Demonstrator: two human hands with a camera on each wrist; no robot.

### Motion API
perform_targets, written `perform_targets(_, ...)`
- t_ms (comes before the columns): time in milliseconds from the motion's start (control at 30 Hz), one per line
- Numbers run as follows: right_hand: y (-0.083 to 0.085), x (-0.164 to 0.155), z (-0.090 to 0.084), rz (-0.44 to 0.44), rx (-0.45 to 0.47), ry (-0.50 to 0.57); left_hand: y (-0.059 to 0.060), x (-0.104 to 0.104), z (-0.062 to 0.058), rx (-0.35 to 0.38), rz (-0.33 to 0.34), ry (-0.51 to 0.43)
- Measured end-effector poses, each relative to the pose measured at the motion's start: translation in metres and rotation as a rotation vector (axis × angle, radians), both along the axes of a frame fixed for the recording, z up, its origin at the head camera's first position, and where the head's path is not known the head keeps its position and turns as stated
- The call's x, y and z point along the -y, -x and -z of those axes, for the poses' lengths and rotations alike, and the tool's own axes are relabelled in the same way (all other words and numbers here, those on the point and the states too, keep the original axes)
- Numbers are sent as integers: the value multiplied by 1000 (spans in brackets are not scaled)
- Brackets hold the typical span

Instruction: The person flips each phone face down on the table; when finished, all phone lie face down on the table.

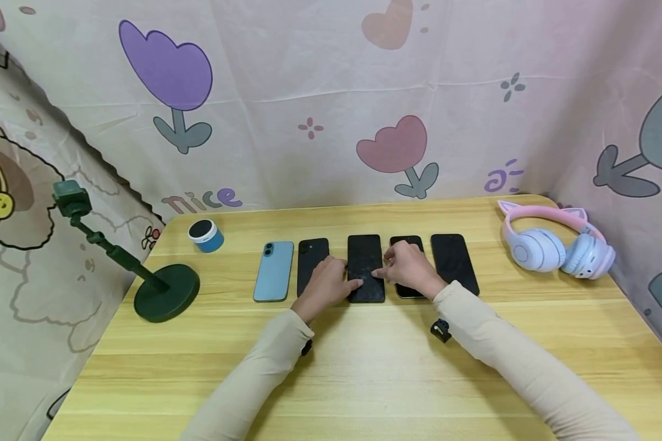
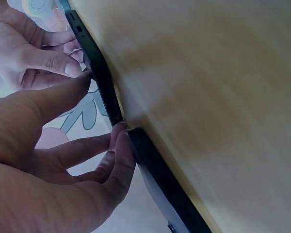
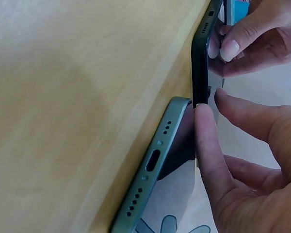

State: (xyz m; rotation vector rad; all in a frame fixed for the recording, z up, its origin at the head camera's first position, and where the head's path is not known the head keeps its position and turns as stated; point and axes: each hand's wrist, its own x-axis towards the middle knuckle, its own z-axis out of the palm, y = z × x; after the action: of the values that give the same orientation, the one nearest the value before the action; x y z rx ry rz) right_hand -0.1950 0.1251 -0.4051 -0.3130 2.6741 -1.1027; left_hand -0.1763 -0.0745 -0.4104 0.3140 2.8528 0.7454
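Middle phone lying flat and face up near the centre of the table, third in a row of five set side by side. Pinched at its near end from both sides: left hand with thumb and fingertips on its left edge, right hand doing the same on the right edge, fingers curled in narrow against the thin sides. Probably gripped that way because a slab this flat offers nothing else to grab. Wrist views back that up: fingertips pressed onto the dark rim, and a thumb right against the edge.

Glossy black glass, smudgy, rounded corners, slim dark frame. Neighbouring phone has a greyish metal edge with a charging port and speaker holes, lying just beside. Left black phone partly under the left hand, right one mostly under the right hand. Blue phone at the left end of the row, matte back up, twin lenses. Another black one at the right end.

Pale wood-grain top, smooth. Small blue speaker towards the far left corner, a green stand with a round base at the left edge, pink cat-ear headphones at the far right corner.
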Motion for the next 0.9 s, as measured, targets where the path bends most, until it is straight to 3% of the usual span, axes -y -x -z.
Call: perform_targets(900,3,7,-1,-22,7,-28,-3,-7,0,13,-100,-53)
